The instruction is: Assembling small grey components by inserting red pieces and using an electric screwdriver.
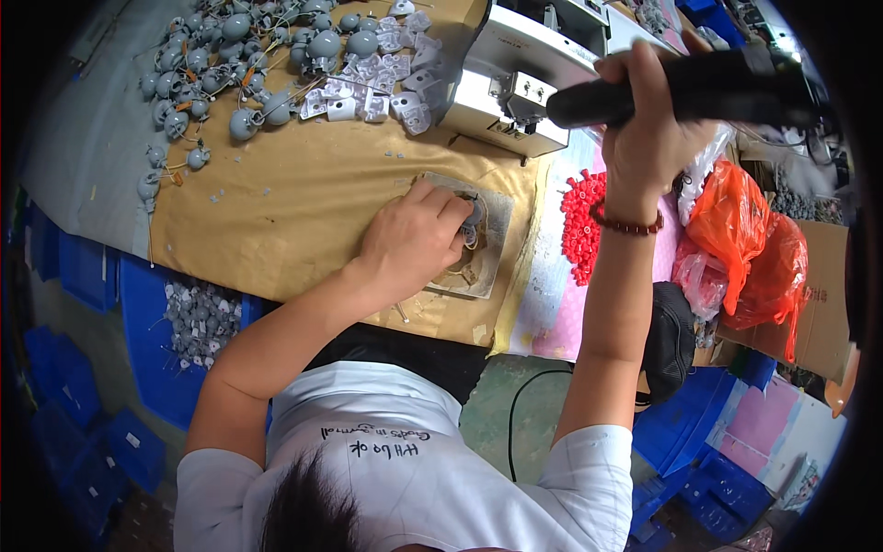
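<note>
My left hand [414, 237] is closed, its fingertips pinching a small grey part [474, 219] in the hollow of a square fixture block [498, 241] on the worktable. My fingers cover much of that part. Up on the right, my right hand [655, 138] wraps round a black cylindrical electric screwdriver [699, 85], held nearly level above the table. A dark bead bracelet [625, 219] circles my right wrist. The screwdriver's far end blurs toward the picture's rim.
Grey round parts with wires [235, 28] and whitish plastic pieces [372, 83] are heaped at the far left. A white metal machine [515, 55] stands behind the fixture. Red caps [581, 225] lie right of it, near orange plastic bags [731, 216]. A blue bin [152, 345] stands lower left.
</note>
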The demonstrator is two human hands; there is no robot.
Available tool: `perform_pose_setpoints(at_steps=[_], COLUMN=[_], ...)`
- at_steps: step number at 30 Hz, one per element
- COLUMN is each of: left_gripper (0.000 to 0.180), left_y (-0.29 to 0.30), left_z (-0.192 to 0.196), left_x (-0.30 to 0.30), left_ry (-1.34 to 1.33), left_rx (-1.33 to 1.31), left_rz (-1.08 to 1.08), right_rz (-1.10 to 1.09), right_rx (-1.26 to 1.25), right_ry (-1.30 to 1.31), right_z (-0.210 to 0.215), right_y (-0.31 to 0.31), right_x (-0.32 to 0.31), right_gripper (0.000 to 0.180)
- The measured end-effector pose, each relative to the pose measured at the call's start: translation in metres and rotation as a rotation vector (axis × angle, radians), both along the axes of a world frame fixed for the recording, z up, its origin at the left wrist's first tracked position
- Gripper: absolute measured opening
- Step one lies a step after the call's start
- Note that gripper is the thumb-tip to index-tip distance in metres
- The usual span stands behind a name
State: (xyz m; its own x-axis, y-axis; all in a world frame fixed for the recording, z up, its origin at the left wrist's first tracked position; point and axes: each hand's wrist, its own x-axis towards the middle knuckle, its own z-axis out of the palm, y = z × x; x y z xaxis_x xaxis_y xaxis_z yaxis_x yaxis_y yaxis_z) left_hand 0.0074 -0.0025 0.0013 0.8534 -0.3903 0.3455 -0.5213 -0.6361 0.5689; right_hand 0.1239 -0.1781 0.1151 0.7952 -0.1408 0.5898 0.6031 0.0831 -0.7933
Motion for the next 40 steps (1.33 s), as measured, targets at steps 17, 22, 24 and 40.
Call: perform_pose_setpoints(at_steps=[17,22,24,40], left_gripper=[0.033,0.035,0.036,0.029], left_y=[0.002,0.000,0.000,0.001], left_z=[-0.006,-0.008,-0.009,-0.007], left_x=[-0.001,-0.001,-0.002,0.001], left_ry=[0.015,-0.055,-0.062,-0.047], left_rx=[-0.017,-0.031,-0.041,-0.053], left_rz=[0.008,0.019,0.020,-0.016], right_rz=[0.202,0.208,0.206,0.235], right_rx=[-0.082,-0.101,-0.185,-0.343], right_ry=[0.266,0.194,0.120,0.060], right_z=[-0.011,-0.027,-0.030,-0.035], right_y=[0.025,0.025,0.024,0.015], right_x=[-0.077,-0.084,-0.082,-0.082], right_gripper=[0.064,0.066,0.066,0.064])
